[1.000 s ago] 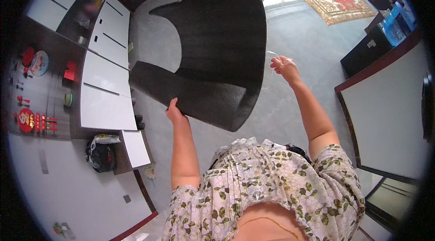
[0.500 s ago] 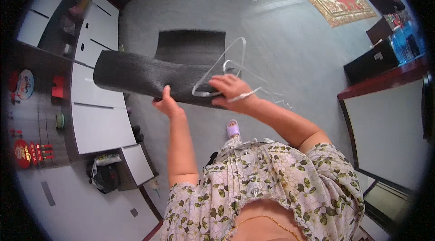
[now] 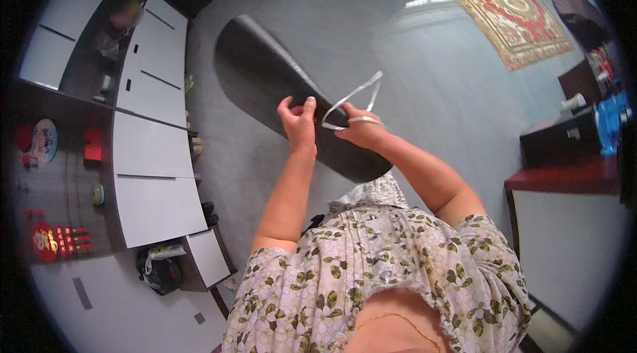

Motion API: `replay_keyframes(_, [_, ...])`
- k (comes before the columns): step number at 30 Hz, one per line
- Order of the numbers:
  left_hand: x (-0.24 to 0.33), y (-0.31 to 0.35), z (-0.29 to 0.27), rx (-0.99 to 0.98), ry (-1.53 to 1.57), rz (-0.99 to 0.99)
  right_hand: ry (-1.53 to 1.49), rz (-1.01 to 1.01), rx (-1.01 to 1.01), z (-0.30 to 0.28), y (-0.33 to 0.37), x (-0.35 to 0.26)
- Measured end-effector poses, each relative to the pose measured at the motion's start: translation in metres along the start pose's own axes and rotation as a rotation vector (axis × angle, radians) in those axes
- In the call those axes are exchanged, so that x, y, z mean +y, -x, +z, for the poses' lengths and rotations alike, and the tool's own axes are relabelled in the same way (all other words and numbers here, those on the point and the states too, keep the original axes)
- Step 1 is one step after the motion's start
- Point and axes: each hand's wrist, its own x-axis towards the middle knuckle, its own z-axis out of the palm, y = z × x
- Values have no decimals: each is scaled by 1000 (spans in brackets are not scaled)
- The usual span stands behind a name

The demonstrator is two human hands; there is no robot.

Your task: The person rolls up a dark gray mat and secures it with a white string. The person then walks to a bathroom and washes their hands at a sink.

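A dark grey mat [image 3: 255, 64], folded or rolled into a long shape, hangs slantwise in front of me, its far end blurred. My left hand [image 3: 300, 129] lies over the middle of the mat, fingers bent and thumb raised along its upper edge. My right hand [image 3: 363, 131] is closed around the mat's right edge, nearer my body; its fingertips are partly hidden. A thin white strap [image 3: 353, 96] loops out by the right hand and passes across its back.
White cabinets [image 3: 156, 200] line the left side, with a dark bag [image 3: 159, 270] on a low shelf. On the right stands a cabinet with a red top [image 3: 557, 179], bearing a black box [image 3: 557, 137]. A patterned rug [image 3: 511, 11] lies on the grey floor [image 3: 318, 8] at the far right.
The mat has swung from nearly level to a steep slant, its far end going up, and its hanging flap no longer shows. My left hand has moved right and up, closer to the right hand.
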Motion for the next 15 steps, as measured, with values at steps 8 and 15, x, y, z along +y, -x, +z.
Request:
replay_keyframes(8, [-51, -67, -22, 254, 20, -276, -1021, 88, -100, -110, -73, 18])
replay_keyframes(15, [-77, -150, 13, -262, 642, -382, -1332, 65, -271, -141, -115, -1])
